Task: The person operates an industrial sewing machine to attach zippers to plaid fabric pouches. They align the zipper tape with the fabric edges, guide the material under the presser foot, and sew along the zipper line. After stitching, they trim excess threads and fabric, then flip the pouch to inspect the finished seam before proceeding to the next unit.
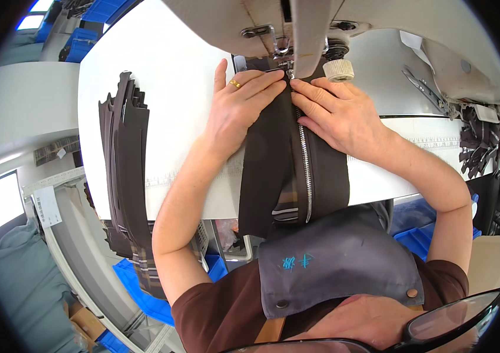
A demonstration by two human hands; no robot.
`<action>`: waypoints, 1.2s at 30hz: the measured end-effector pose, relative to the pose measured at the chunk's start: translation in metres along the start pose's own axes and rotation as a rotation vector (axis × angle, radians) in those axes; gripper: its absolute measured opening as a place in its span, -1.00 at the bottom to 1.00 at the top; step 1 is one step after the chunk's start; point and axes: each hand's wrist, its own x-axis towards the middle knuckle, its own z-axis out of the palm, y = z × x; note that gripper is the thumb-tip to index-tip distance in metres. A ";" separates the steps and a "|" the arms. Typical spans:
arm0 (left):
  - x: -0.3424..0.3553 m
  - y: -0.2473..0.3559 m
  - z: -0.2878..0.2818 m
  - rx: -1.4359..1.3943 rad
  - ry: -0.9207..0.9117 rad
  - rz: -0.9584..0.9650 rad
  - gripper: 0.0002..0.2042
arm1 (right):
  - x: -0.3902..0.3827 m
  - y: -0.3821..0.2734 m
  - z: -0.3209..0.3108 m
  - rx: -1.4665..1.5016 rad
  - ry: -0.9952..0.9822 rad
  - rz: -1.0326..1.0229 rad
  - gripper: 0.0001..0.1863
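Both hands, left hand [242, 106] and right hand [333, 112], press flat on dark zippered fabric [288, 165]

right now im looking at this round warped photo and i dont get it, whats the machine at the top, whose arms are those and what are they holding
The picture comes from a wide fisheye camera worn on a person's head, looking down, so straight edges bend near the rim. The two bare forearms rising from the lower edge are that person's own.

At the top is a sewing machine, standing on a white table. Both hands press flat on a piece of dark brown fabric with a silver zipper running down its middle. The left hand, wearing a gold ring, lies to the left of the zipper. The right hand lies on its right, fingertips close to the needle area. The fabric's near end hangs over the table's front edge.

On the left part of the table lies a stack of dark strips. Blue bins show below the table.
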 end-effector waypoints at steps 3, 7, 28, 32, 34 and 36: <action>0.001 -0.003 0.003 0.013 0.036 -0.006 -0.72 | -0.001 0.000 0.003 0.000 0.023 -0.001 -0.63; 0.002 -0.004 0.005 0.051 0.055 0.014 -0.73 | -0.002 -0.001 0.001 0.014 0.003 0.020 -0.63; 0.001 0.009 -0.002 0.095 -0.129 -0.077 -0.59 | -0.003 0.007 0.005 0.113 0.109 0.004 -0.73; -0.001 0.009 0.002 0.141 -0.070 -0.027 -0.61 | -0.001 0.008 0.002 0.118 0.096 0.017 -0.74; 0.000 0.011 0.001 0.142 -0.070 -0.019 -0.62 | -0.001 0.008 0.002 0.105 0.094 0.017 -0.74; 0.000 0.010 0.001 0.133 -0.074 -0.010 -0.62 | -0.002 0.007 0.002 0.098 0.103 0.019 -0.75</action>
